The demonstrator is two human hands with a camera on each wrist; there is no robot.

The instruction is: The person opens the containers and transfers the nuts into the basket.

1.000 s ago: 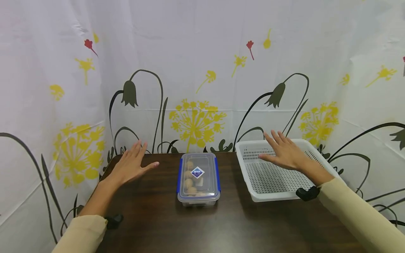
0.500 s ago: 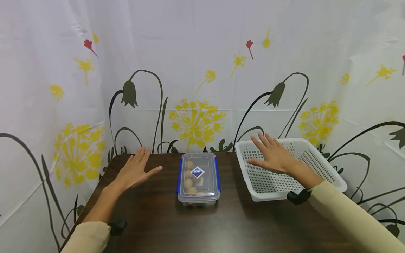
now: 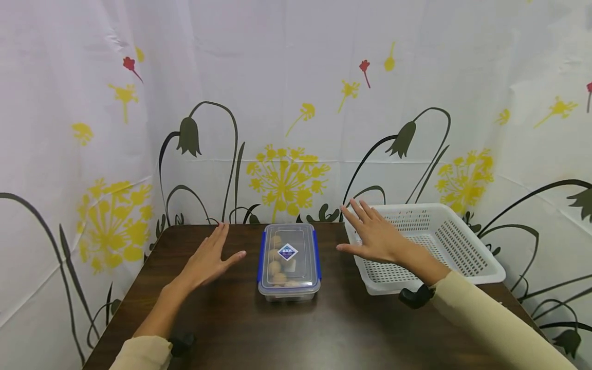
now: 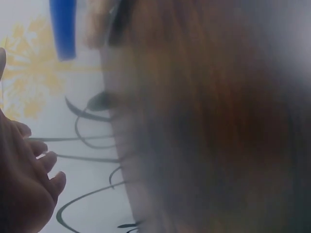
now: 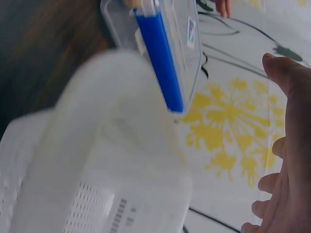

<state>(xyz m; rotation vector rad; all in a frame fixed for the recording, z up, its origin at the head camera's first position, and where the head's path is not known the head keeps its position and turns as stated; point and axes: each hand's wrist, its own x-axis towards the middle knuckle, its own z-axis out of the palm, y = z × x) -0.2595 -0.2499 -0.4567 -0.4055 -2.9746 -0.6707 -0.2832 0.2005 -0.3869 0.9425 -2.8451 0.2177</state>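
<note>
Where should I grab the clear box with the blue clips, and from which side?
Probably by its two long sides, left hand from the left, right hand from the right: the clear box sits flat on the table, long sides facing your hands, with blue clips along them.

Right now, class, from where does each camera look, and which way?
Head: on the head, facing forward-down; left hand, right hand, beige sleeves show.
Left wrist: worn there, facing dark-brown wooden table; left hand shows.
Right wrist: worn there, facing white perforated plastic basket; right hand shows.
Head and right wrist share: clear, blue-clipped plastic box.
</note>
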